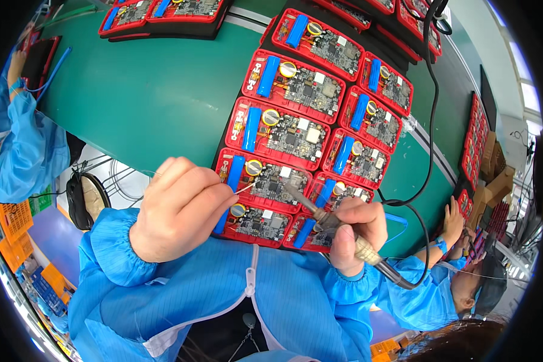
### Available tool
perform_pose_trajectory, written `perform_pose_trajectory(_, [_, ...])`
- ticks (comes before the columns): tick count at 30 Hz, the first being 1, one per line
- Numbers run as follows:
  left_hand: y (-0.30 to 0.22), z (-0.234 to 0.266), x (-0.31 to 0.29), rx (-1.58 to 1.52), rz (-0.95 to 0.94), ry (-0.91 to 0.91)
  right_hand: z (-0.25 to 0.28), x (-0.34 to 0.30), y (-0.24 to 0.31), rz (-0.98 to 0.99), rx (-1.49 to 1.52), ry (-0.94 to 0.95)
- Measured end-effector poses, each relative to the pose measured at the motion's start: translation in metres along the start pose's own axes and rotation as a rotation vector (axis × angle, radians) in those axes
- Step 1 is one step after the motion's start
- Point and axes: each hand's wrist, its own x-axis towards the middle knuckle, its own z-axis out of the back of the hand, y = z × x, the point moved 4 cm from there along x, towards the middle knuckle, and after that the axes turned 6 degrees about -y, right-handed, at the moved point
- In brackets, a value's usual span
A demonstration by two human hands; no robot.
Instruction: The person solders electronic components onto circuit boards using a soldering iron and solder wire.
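Observation:
My right hand [361, 232] grips a soldering iron [326, 220] by its handle. The iron's tip points up and left over a circuit board [276, 184] in an open red case [226, 158]; whether it touches is unclear. Pinched in my left hand [181, 208] is a thin solder wire [246, 189], its end reaching over the left part of the same board. That case also holds a blue cylindrical battery [235, 172] and a yellow-rimmed round coin cell [254, 167]. My left fingers partly hide the case below, which has its own blue battery [221, 221].
Several similar red cases [301, 84] lie in rows on the green table [145, 96]. A black cable [431, 145] runs from the iron along the right. One co-worker's sleeve [27, 145] shows at left, another's hand [452, 222] at right, near cardboard boxes [498, 184].

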Motion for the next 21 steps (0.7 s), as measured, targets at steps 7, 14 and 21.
perform_pose_trajectory(7, [-0.006,-0.015,-0.022,-0.074,0.080,0.026,-0.006,-0.018,-0.011,-0.018,0.005,-0.032])
perform_pose_trajectory(14, [-0.007,-0.019,-0.025,-0.010,0.080,0.015,-0.015,-0.016,-0.009,0.017,-0.036,0.021])
perform_pose_trajectory(21, [-0.004,-0.025,-0.022,-0.022,0.069,0.025,-0.024,-0.012,-0.010,0.033,-0.125,0.070])
